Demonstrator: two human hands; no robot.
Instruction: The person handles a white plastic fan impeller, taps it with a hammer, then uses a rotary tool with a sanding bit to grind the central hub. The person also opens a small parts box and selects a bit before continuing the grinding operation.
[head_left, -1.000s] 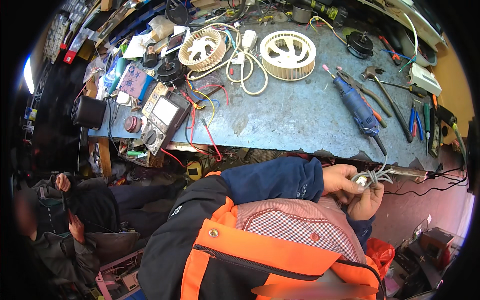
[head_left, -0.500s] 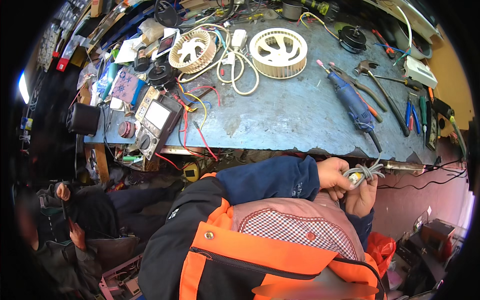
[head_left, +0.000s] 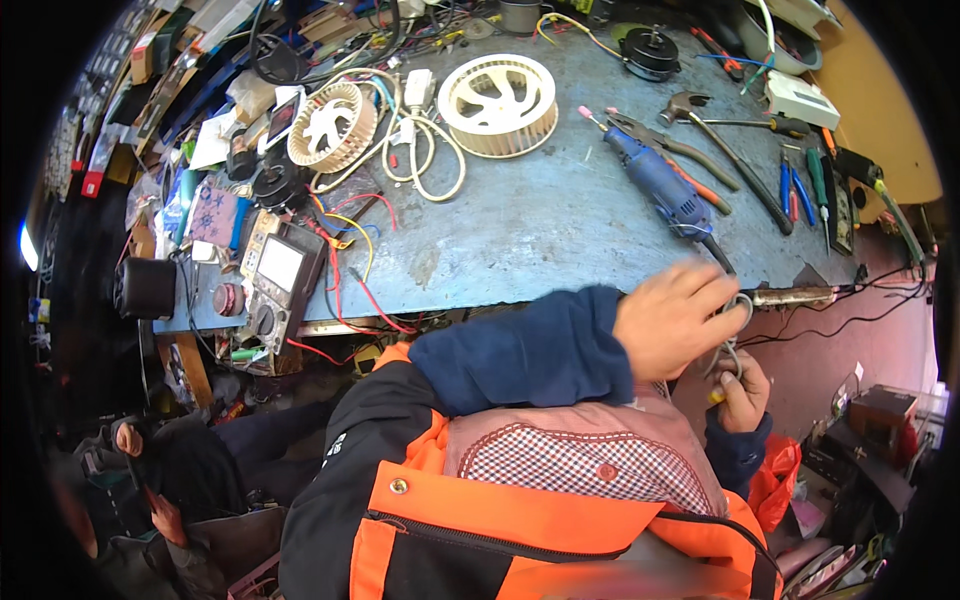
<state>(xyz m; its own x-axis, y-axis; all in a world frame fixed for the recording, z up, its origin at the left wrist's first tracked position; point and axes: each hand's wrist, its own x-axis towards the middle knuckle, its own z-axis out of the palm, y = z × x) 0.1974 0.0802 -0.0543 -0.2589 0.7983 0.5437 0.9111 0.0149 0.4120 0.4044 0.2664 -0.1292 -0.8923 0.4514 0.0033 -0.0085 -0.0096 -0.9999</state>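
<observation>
Just off the front edge of the bench, my right hand (head_left: 743,393) is closed on the grey power cord (head_left: 733,352) of a blue rotary tool. A yellow end piece (head_left: 716,396) pokes out beside its thumb. My left hand (head_left: 678,318), slightly blurred, reaches over the cord loops with its fingers stretched out and apart. Whether any cord lies under its palm is hidden. On the bench just beyond rests the blue rotary tool (head_left: 658,182), a pink tip on its far end. Pliers (head_left: 680,155) lie against the tool's right side.
A hammer (head_left: 740,165), screwdrivers and small pliers lie at the right. Two cream fan wheels (head_left: 500,105) (head_left: 330,128) stand farther back, near a motor (head_left: 650,52). At left sits a multimeter (head_left: 280,270) with red leads. Another person's hand (head_left: 165,518) shows lower left.
The bundled cord has come partly loose into wider loops. My left hand has opened from its pinch and risen toward the tool; my right hand has shifted slightly right. The view has shifted.
</observation>
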